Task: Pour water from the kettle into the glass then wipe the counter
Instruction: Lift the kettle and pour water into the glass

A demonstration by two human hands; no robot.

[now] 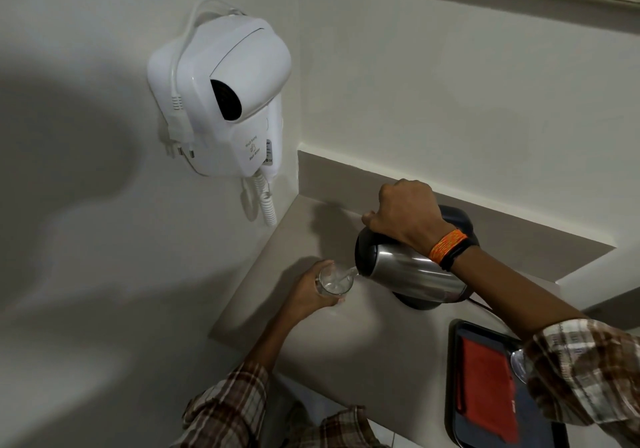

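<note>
The right hand (pixel 407 210) is clenched around the handle of the kettle (pixel 408 271), a steel body with a dark lid and base, tipped over to the left so that its spout points down toward the glass (pixel 334 281). A thin stream of water (pixel 349 272) runs from the spout into the glass, which already has some water in the bottom. The left hand (pixel 308 292) is wrapped around the glass from its near left side, holding it upright on the pale surface (pixel 311 226), just left of the kettle. An orange braided band (pixel 446 245) and a dark one circle the right wrist, and both arms wear plaid sleeves. Behind the right hand, a dark round object sits on the surface, partly hidden. At the near right, a dark tray (pixel 453 378) holds a red cloth (pixel 485 388) and a second glass, mostly covered by the right sleeve. On the wall at the far left hangs a white wall-mounted hair dryer (pixel 221 101) with a coiled cord.
</note>
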